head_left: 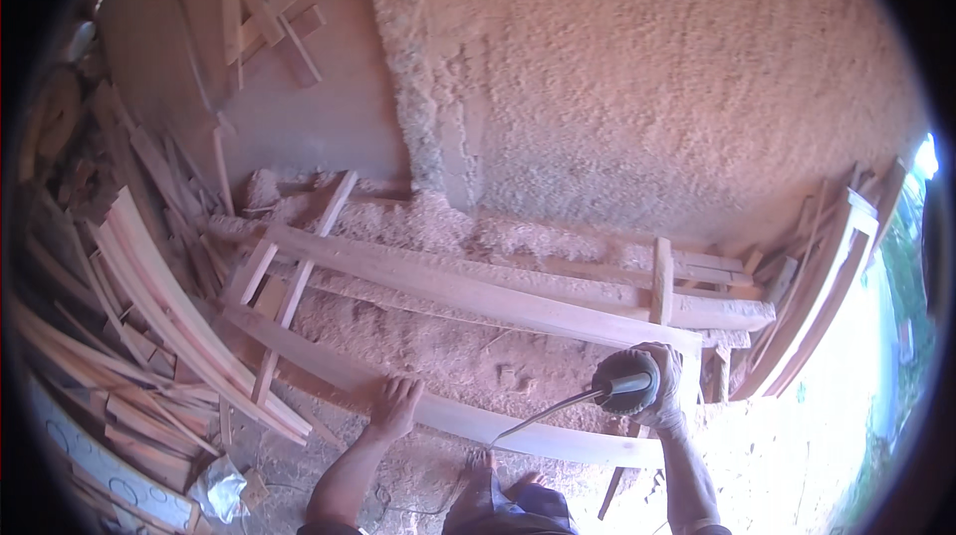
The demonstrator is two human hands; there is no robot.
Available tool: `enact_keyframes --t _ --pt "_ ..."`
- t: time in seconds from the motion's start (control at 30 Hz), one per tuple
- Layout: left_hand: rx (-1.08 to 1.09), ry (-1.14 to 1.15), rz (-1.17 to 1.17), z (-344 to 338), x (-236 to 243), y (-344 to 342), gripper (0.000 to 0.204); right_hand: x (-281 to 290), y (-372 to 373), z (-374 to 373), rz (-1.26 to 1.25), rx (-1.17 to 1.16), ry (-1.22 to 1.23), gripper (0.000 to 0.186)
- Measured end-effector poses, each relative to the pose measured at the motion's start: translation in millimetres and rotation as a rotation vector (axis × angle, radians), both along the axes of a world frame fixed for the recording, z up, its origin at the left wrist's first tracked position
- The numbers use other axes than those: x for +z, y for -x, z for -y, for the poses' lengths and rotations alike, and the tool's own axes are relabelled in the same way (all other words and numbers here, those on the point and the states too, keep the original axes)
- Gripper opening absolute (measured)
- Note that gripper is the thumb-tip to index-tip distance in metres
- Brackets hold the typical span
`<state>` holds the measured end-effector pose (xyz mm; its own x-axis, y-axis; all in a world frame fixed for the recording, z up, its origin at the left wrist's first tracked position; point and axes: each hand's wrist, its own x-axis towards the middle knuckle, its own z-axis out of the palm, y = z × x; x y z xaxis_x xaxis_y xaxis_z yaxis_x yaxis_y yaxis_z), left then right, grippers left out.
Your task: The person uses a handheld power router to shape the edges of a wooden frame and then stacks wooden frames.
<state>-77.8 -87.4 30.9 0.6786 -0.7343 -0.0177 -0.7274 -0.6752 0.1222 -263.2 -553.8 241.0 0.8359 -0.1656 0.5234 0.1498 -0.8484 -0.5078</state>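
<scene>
A long pale wooden frame (478, 288) lies across in front of me, made of two long rails and joined by a short piece at its right end. My left hand (398, 406) is closed over the near wooden rail (538, 437), fingers bent across its top. At the right end, my right hand (665, 376) grips a round dark corded power tool (625, 382), which looks like a sander. It is over the frame's right end; whether it touches the wood cannot be told. A cord (543, 416) runs from it toward the lower left. My palm hides part of the tool.
Under the frame lie support timbers (722, 312) and heaps of sawdust (438, 226). Curved boards (164, 281) and scrap wood (149, 416) crowd the left. More curved pieces (822, 296) lean at the right, beside bright daylight. A rough wall (647, 87) rises behind. My feet are close to the near rail.
</scene>
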Motion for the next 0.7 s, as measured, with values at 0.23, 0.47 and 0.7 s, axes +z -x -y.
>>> enact_keyframes --t 0.23,0.47,0.7 --pt "-0.199 0.137 0.067 14.9 130.4 -21.1 0.067 15.9 149.5 26.2 0.075 -0.422 -0.354 0.076" --pt "-0.245 0.284 0.356 67.5 229.2 -101.8 0.052 10.4 282.8 30.7 0.141 -0.687 -0.167 0.077" --pt "-0.380 0.376 0.481 127.6 273.3 -215.2 0.070 18.9 285.6 -24.3 0.261 -1.127 -0.028 0.079"
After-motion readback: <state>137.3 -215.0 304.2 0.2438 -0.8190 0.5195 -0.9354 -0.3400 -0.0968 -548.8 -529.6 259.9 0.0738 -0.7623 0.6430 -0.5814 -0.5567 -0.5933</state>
